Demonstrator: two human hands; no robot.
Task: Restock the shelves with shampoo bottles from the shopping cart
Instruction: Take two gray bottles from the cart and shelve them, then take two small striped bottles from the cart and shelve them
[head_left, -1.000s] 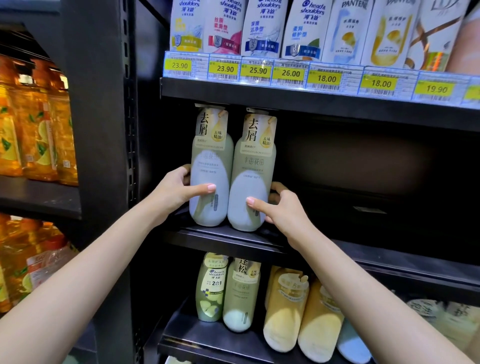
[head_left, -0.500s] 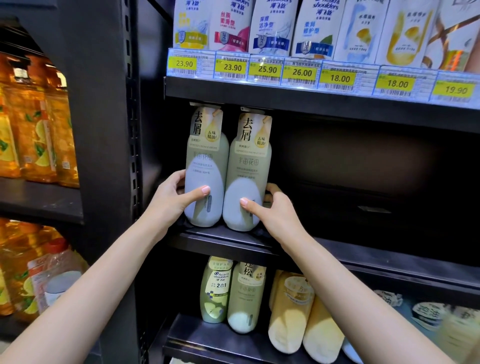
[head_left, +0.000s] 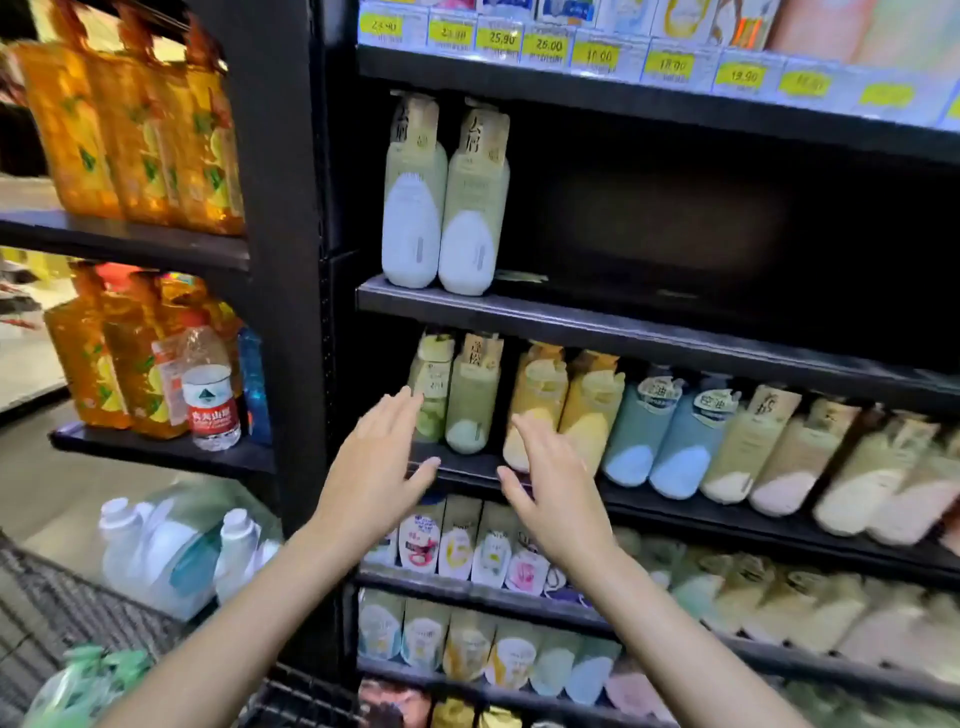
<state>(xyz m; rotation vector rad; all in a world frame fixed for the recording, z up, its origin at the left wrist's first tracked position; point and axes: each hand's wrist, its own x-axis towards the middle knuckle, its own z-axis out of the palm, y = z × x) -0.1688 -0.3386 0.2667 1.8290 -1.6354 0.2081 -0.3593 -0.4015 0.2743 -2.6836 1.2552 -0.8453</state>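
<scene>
Standing upright side by side on the shelf (head_left: 571, 317), two green bottles (head_left: 444, 197) are untouched; left hand (head_left: 374, 478) and right hand (head_left: 558, 488) hover below, fingers spread, empty.

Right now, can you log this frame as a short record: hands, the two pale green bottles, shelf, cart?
left hand: open, fingers spread, holding nothing
right hand: open, holding nothing
two pale green pump shampoo bottles: upright, side by side, at the left end of the shelf
black metal shelf: otherwise dark to the right of the bottles
wire mesh shopping cart: lower left, its contents blurred
</scene>
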